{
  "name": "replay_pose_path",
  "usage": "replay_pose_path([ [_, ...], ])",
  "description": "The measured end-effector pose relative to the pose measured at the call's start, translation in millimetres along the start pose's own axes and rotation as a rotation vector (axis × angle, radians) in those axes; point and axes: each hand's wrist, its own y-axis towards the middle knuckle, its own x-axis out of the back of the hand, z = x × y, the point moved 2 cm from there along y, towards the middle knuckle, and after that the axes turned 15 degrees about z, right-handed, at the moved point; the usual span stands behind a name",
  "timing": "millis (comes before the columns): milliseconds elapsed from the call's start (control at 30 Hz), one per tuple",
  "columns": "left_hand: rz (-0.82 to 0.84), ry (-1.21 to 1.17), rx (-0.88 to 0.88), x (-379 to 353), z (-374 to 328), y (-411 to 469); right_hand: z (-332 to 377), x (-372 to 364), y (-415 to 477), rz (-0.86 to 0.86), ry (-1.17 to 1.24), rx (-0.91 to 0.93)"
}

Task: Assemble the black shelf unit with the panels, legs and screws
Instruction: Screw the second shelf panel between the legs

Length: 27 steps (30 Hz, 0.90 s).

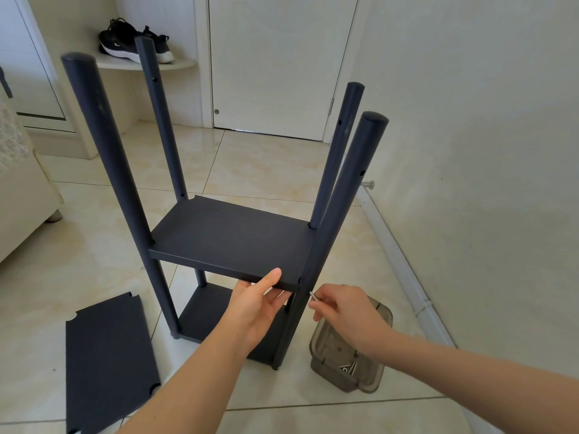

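Head view: A half-built black shelf unit (232,239) stands on a tiled floor (250,170), its four legs rising well above the middle panel (219,233). A bottom panel (203,311) sits low between the same legs.

The left hand (255,305) grips the middle panel's near edge close to its right corner. The thumb (272,277) lies on top of the edge and the other fingers curl beneath it.

The right hand (344,311) pinches a silver screw (313,296) between thumb and forefinger, with the remaining fingers curled in. The screw juts up and left out of the fingertips. Its free end is just beside the near right leg (344,198), level with the corner the left hand steadies; whether it touches the leg cannot be told.

Below the right wrist, a smoky clear tray (387,317) rests on the floor just right of the unit's foot, with more screws (349,368) at its near end. A spare panel (106,355) lies flat on the tiles to the left of the unit, apart from it.

Behind, a white door (275,57) is closed, and black shoes (134,42) sit on a low corner ledge.
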Motion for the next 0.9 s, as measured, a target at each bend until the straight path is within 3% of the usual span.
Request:
replay_pose_path([
  [367, -0.026, 0.040, 0.014, -0.6, -0.7, -0.1, 2.9, 1.4, -1.4, 0.091, 0.110, 0.001],
  [900, -0.045, 0.034, 0.027, -0.1, 0.6, 0.8, -0.7, 16.9, 12.9, 0.030, 0.195, -0.062],
])
